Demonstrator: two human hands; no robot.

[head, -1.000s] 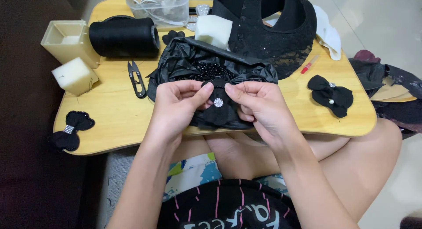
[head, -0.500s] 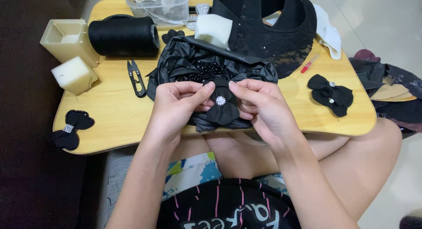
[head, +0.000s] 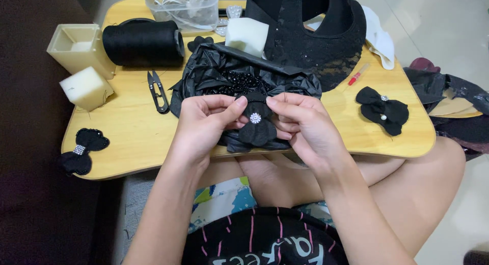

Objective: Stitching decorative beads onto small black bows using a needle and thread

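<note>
A person seated with bare knees under a low wooden lap table [head: 132,143] works on a small black fabric bow [head: 257,123], seen from a camera worn on the head. At 12 o'clock on the table lies a black sequined visor-shaped piece [head: 326,46], its brim reaching toward the centre. Just below it, at mid-table, an opened black plastic bag [head: 214,71] holds a heap of black beads [head: 239,82]. A large spool of black thread [head: 143,42] lies on its side at 11 o'clock, with a clear plastic container [head: 184,11] behind it and a cream square box [head: 76,45] to its left. A white foam block [head: 247,36] sits beside the visor piece; a second foam block [head: 85,88] rests at 9 o'clock. A finished black bow with pearl beads [head: 382,108] lies at 3 o'clock, and another bow with a rhinestone band [head: 82,150] hangs at the table's 8 o'clock edge. Thread snips [head: 158,92] lie just left of the bag. The left hand [head: 204,123] and right hand [head: 305,125] both pinch the bow, which bears a round rhinestone centre [head: 255,118], between thumbs and fingertips at the table's near edge, 6 o'clock, over the bag.
</note>
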